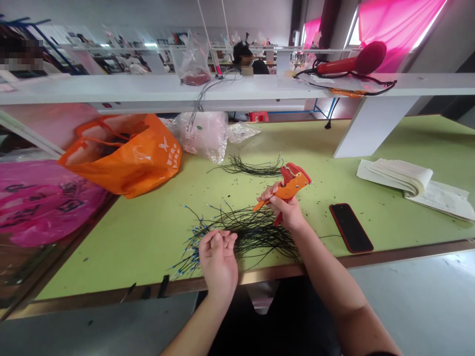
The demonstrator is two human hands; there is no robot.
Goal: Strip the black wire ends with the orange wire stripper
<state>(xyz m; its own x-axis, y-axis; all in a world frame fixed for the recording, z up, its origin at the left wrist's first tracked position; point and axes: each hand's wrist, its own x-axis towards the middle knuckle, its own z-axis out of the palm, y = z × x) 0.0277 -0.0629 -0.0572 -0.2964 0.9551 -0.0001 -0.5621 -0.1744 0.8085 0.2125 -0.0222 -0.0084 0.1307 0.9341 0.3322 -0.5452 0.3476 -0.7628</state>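
My right hand (287,207) is wrapped round the handles of an orange and red wire stripper (295,183), its jaws tilted up and to the right. Below it spreads a large bundle of thin black wires (263,235), many with blue tips at the left end. Over the left part of this bundle is my left hand (218,262), palm up, with fingers curled and the thumb drawn in against them. Whatever is between them is too small to make out. Behind the stripper lies a smaller bunch of black wires (248,166).
A phone (351,227) and folded papers (408,180) lie to the right. On the left stand an orange bag (137,158) and a pink plastic bag (48,202). A white shelf (148,89) crosses the back, bearing a red hair dryer (349,64). Small black scraps dot the green tabletop.
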